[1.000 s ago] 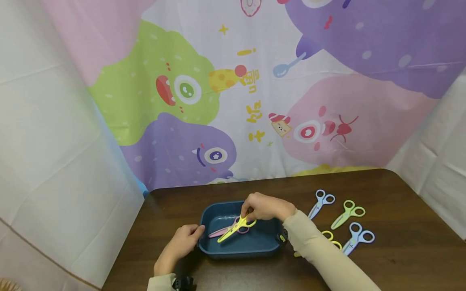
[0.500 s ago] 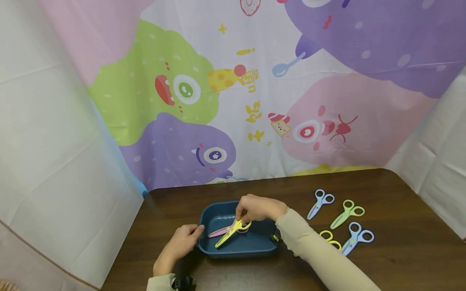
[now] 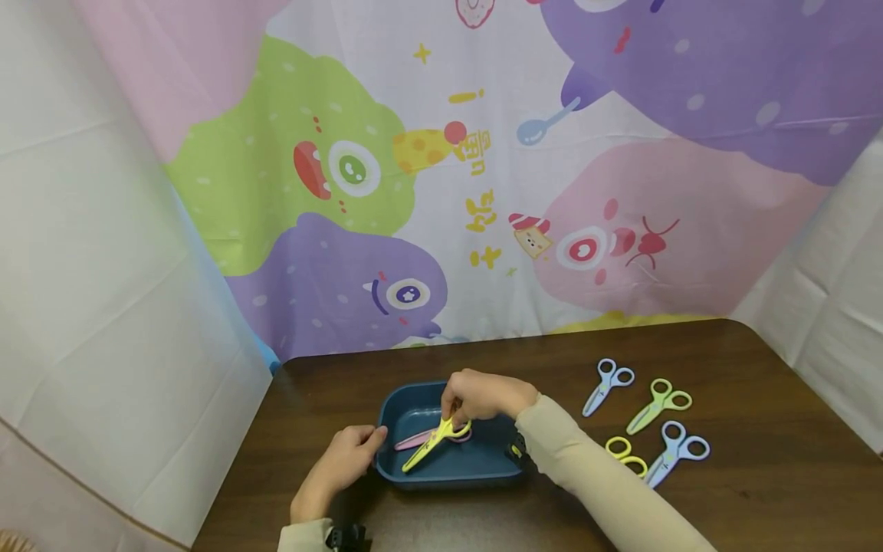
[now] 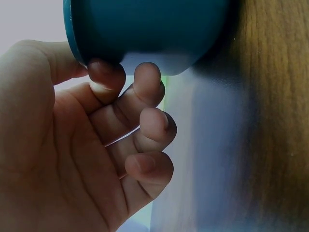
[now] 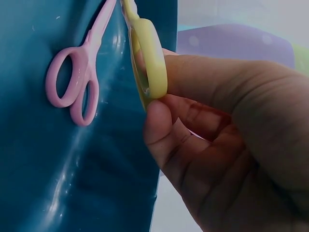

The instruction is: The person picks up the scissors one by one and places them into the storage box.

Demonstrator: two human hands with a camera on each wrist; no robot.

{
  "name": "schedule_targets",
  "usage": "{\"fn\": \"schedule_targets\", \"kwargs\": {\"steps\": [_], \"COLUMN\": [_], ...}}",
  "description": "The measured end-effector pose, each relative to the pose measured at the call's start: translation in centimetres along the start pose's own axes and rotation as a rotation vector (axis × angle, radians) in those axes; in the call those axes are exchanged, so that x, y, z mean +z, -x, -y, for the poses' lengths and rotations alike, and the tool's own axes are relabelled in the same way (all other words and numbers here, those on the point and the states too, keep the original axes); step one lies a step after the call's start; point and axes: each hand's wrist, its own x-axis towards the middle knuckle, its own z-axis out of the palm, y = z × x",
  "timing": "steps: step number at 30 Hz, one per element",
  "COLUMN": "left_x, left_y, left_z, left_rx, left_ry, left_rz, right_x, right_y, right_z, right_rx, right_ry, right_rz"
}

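Note:
A dark blue rectangular bin [image 3: 483, 468] stands on the table. My left hand [image 3: 346, 458] pinches its left rim between thumb and index finger; in the left wrist view the other fingers curl loosely below the bin's wall [image 4: 145, 29]. Over the bin, my right hand [image 3: 486, 395] pinches yellow scissors [image 3: 431, 446] by a handle loop, blades pointing down to the front left. The right wrist view shows the yellow loop [image 5: 155, 63] between thumb and fingers. Pink scissors [image 5: 79, 77] lie on the bin's floor, partly behind the yellow pair in the head view.
To the right on the brown table [image 3: 759, 414] lie blue scissors [image 3: 602, 389], green scissors [image 3: 655, 408], a second blue pair [image 3: 672, 456] and another yellow pair [image 3: 626, 456], partly hidden by the right sleeve. A cartoon-print curtain [image 3: 497, 291] hangs behind the table.
My right hand has moved slightly left with the yellow scissors, whose tips sit further left and a little nearer the bin's front. The left hand stays on the rim.

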Motion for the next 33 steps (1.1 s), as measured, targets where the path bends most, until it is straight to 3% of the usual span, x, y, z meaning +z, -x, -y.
{"fn": "schedule_targets", "kwargs": {"steps": [33], "left_x": [-0.06], "left_y": [0.00], "left_z": [0.00], "left_rx": [0.003], "left_ry": [-0.006], "left_rz": [0.004], "right_x": [0.69], "right_y": [-0.93], "right_z": [0.10], "right_rx": [-0.037], "right_ry": [-0.058], "right_rz": [0.015]}}
